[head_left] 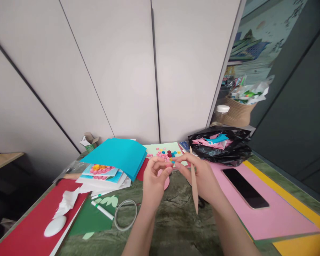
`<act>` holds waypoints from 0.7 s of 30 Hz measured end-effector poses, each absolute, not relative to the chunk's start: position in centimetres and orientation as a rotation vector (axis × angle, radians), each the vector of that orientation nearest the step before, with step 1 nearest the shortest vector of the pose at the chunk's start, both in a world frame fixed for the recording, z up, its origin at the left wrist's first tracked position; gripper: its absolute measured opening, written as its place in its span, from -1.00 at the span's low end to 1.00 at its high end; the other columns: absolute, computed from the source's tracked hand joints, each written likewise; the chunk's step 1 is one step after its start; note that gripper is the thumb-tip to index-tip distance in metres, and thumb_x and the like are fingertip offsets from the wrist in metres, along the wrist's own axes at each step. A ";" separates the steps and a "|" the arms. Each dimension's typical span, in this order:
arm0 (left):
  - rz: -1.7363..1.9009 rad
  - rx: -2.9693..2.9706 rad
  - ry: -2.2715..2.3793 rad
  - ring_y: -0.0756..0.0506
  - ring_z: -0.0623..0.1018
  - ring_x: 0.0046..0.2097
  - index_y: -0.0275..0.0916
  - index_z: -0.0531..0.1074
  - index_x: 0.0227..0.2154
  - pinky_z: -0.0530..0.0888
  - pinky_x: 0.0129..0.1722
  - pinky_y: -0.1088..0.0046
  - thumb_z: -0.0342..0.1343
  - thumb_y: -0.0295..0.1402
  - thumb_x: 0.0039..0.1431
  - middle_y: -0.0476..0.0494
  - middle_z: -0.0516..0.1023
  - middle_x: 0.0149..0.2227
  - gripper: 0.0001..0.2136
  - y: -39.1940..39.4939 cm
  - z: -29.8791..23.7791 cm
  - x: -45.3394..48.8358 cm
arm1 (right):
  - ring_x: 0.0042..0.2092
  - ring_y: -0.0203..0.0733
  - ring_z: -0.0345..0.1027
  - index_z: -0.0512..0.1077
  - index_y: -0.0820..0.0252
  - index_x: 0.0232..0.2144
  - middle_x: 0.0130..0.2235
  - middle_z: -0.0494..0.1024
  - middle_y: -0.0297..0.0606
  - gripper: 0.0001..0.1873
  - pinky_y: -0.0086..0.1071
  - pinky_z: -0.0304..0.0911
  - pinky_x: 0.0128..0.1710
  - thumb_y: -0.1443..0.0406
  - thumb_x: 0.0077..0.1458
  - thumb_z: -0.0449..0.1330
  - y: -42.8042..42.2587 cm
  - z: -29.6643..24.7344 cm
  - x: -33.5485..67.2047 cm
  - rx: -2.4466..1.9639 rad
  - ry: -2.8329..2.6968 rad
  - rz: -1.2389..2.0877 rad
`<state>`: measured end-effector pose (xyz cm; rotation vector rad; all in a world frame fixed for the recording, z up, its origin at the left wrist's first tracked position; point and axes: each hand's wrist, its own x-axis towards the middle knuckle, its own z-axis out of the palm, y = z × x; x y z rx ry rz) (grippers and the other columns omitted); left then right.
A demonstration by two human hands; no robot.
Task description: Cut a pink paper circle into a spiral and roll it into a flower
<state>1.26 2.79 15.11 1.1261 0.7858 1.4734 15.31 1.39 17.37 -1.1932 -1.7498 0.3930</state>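
Note:
My left hand (156, 176) and my right hand (200, 177) meet above the green table (173, 220), fingertips pinched together on a small pink paper piece (171, 165). The right hand also grips a thin wooden stick (194, 181) that points down. Just beyond the fingers lies a pale green sheet (152, 149) with several small rolled paper coils in pink, red and blue. A pink paper circle (166, 181) lies under the left hand.
Teal paper (117, 154) tops a stack of sheets at left. A red sheet (29, 227) holds crumpled tissue and a white oval object (55, 226). A phone (245, 187) lies on pink paper at right. A black bag (224, 144) holds paper scraps. A clear tape ring (126, 214) lies near a pen.

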 end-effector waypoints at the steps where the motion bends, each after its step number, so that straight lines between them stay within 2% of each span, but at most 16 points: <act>1: 1.476 1.114 0.776 -0.02 0.53 -0.28 -0.23 0.34 -0.36 0.40 -0.20 0.47 0.25 -0.41 -0.09 -0.05 0.55 -0.40 -0.78 2.8 15.1 1.3 | -0.21 -0.14 0.43 0.42 0.11 -0.38 -0.23 0.57 -0.23 -0.87 -0.31 0.28 -0.21 0.22 0.11 0.11 1.4 17.4 15.3 -1.193 -1.753 0.396; 8: 1.478 1.075 0.752 -0.04 0.56 -0.24 -0.26 0.44 -0.44 0.43 -0.17 0.46 0.26 -0.43 -0.11 -0.08 0.59 -0.34 -0.86 3.2 14.8 1.4 | -0.17 -0.14 0.41 0.42 0.10 -0.37 -0.22 0.56 -0.26 -0.89 -0.30 0.25 -0.17 0.23 0.10 0.12 1.5 17.4 15.3 -1.173 -1.760 0.418; 13: 1.468 1.059 0.728 -0.06 0.57 -0.23 -0.25 0.51 -0.37 0.45 -0.16 0.43 0.27 -0.44 -0.11 -0.13 0.61 -0.30 -0.83 3.1 14.9 1.4 | -0.23 -0.16 0.40 0.42 0.11 -0.38 -0.25 0.56 -0.27 -0.87 -0.34 0.24 -0.24 0.21 0.11 0.12 1.4 17.5 15.3 -1.216 -1.764 0.379; 21: 1.478 1.057 0.707 -0.02 0.57 -0.24 -0.22 0.52 -0.35 0.46 -0.19 0.50 0.26 -0.44 -0.09 -0.08 0.61 -0.32 -0.83 3.1 14.7 1.3 | -0.25 -0.18 0.37 0.41 0.11 -0.38 -0.25 0.55 -0.29 -0.87 -0.35 0.20 -0.26 0.21 0.12 0.11 1.4 17.4 15.3 -1.224 -1.773 0.360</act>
